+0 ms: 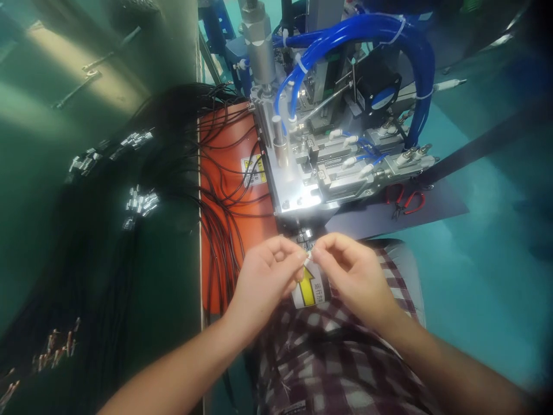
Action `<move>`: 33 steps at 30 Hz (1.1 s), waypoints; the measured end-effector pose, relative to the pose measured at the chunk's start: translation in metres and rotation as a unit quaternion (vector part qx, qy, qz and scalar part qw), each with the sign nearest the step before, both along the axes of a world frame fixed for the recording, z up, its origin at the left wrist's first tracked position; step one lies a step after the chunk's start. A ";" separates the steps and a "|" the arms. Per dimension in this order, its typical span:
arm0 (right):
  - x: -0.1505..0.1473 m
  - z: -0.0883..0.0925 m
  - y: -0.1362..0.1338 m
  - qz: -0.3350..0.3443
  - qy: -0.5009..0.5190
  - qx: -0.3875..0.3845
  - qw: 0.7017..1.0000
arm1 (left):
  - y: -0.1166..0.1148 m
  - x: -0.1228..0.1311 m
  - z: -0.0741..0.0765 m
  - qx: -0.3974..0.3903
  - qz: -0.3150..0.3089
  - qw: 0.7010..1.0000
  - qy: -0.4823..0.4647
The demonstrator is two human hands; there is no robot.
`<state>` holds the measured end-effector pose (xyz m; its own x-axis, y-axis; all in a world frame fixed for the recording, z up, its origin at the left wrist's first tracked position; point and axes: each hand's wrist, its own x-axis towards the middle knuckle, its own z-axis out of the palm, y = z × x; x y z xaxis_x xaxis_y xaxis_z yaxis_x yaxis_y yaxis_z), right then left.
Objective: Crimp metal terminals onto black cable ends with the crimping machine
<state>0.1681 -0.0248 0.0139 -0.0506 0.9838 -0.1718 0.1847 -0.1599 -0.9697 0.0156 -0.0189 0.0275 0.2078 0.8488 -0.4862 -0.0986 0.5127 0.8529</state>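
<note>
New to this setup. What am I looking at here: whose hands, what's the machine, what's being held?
One picture, taken by a camera worn on the person's head, looking forward and down at their own bare hands over a lap in checked fabric.

The left hand and right hand meet fingertip to fingertip, pinching a small pale part between them; it is too small to identify.

Just beyond the hands stands a small metal bench machine with blue air hoses, a steel cylinder and a black fan. A label with a yellow arrow sits on its front, below the hands.

Left of the machine lies an orange panel carrying a yellow warning sticker, draped with thin black wires that end in metal terminals. Red-handled pliers lie to the right.
</note>
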 end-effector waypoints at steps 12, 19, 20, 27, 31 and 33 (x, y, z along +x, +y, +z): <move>-0.003 0.002 0.004 0.012 0.000 0.001 1.000 | 0.001 0.002 0.004 0.000 0.002 1.000 0.030; 0.001 0.003 0.012 0.011 0.053 -0.081 0.995 | 0.006 0.001 0.005 0.002 0.008 0.998 0.067; 0.003 0.003 0.013 0.004 0.050 -0.076 0.996 | 0.007 0.000 0.005 0.002 0.008 0.998 0.066; 0.006 0.002 0.014 0.073 -0.068 0.047 0.994 | 0.007 0.000 0.004 -0.015 -0.001 0.998 0.060; 0.005 0.003 0.013 0.107 -0.162 0.127 0.973 | 0.006 0.000 0.005 -0.019 -0.004 0.998 0.058; 0.005 0.003 0.014 0.123 -0.180 0.145 0.965 | 0.007 0.001 0.005 -0.020 -0.006 0.998 0.057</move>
<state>0.1730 -0.0108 0.0165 -0.2778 0.9589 0.0580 0.5162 0.1999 -0.8328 0.0161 -0.0124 0.0328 0.1602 0.8254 -0.5414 0.0040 0.5479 0.8365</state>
